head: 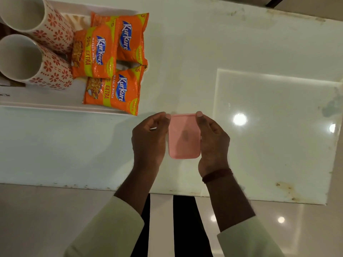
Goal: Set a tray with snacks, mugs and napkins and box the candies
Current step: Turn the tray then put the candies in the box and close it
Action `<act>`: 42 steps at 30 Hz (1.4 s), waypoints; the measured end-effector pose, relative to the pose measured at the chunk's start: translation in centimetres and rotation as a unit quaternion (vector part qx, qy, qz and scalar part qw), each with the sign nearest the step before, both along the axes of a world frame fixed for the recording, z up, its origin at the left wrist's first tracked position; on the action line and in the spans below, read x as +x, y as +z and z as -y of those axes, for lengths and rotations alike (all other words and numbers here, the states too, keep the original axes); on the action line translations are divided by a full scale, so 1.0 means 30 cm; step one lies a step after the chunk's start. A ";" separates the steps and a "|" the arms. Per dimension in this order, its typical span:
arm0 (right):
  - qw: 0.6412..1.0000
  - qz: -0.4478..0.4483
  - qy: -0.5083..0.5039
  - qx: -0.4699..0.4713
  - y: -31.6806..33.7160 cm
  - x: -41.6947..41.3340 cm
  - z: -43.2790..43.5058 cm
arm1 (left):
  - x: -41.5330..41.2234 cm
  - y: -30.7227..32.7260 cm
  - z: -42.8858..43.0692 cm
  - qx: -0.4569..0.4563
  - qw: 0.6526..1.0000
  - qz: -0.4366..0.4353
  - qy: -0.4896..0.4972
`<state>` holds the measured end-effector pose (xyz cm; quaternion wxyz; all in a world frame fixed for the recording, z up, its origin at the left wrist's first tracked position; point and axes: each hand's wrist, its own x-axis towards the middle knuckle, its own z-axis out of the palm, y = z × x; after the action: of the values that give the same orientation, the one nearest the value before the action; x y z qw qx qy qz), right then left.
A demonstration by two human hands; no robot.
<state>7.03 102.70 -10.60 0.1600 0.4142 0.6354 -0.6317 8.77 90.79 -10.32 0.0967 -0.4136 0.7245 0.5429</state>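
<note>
The left hand [148, 138] and right hand [213, 140] clasp the pink box [183, 138] by its long sides, fingers [163, 115] curled over the far corners. The box lies between them, equally near both, long axis pointing away, over the tabletop [204, 52]. Far left of the box, the tray [55, 106] holds snack packets [111, 58] and mugs [37, 52].

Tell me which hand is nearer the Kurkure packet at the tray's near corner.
Left. The left hand holds the pink box by its left edge, close to the Kurkure packet; the right hand holds the opposite edge, beyond the box.
</note>
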 end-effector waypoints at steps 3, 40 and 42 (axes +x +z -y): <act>1.000 0.009 -0.007 -0.018 -0.002 -0.009 0.002 | -0.013 -0.009 -0.013 -0.005 1.000 -0.003 0.012; 0.998 0.026 -0.005 0.053 0.022 0.227 -0.045 | 0.223 0.011 -0.015 0.098 0.994 0.050 0.008; 0.999 0.022 -0.020 0.039 0.037 0.200 -0.032 | 0.197 0.030 -0.004 0.091 0.995 0.029 0.013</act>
<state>13.02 103.66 -9.50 0.1445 0.4467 0.6474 -0.6003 14.66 90.92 -9.43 0.1482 -0.4277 0.6634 0.5959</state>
